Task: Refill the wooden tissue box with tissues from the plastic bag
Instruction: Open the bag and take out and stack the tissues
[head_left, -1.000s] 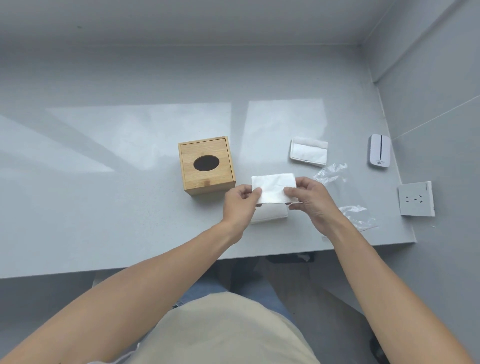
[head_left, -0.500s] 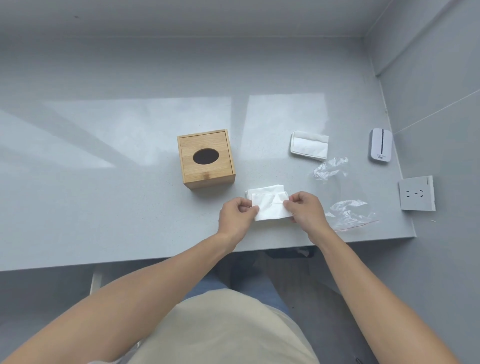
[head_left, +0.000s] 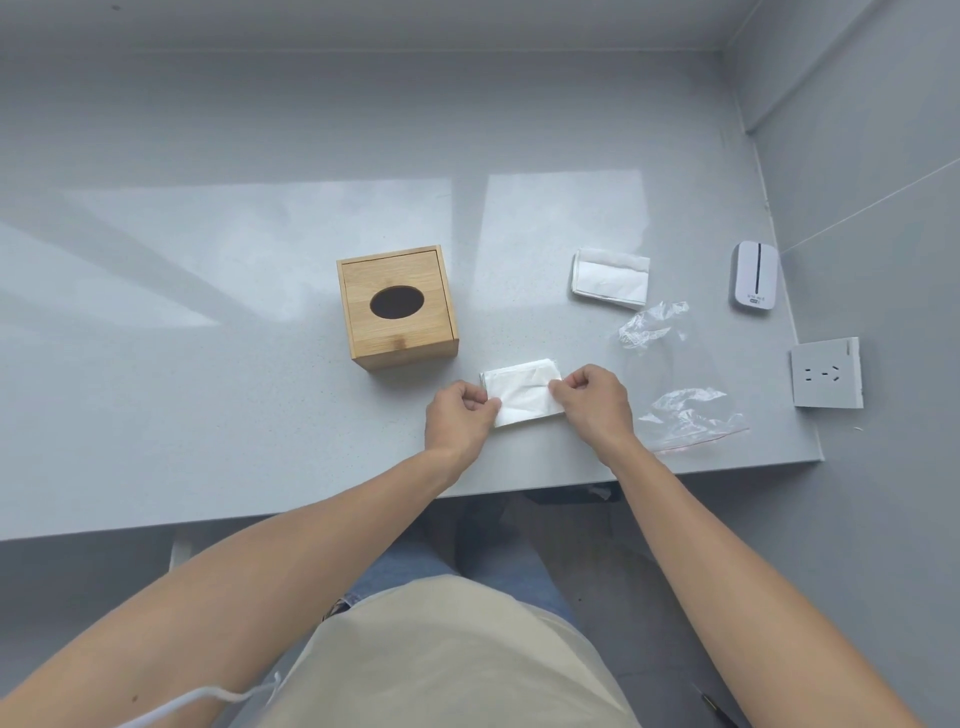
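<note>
A square wooden tissue box (head_left: 397, 307) with a dark oval slot in its lid stands on the grey counter (head_left: 208, 395). Just right of it and nearer to me lies a white stack of tissues (head_left: 524, 392). My left hand (head_left: 460, 418) pinches its left edge and my right hand (head_left: 592, 402) pinches its right edge, holding a tissue down onto the stack. A second stack of folded tissues (head_left: 610, 278) lies farther back on the right. The clear plastic bag (head_left: 675, 379), crumpled and see-through, lies flat to the right of my right hand.
A small white device (head_left: 754, 283) sits near the right wall. A white wall socket (head_left: 826, 373) is on the right wall beside the counter's end. The counter's front edge runs just below my wrists.
My hands have lowered the tissue they held in the air down onto the stack on the counter. The box, far stack and bag have stayed put.
</note>
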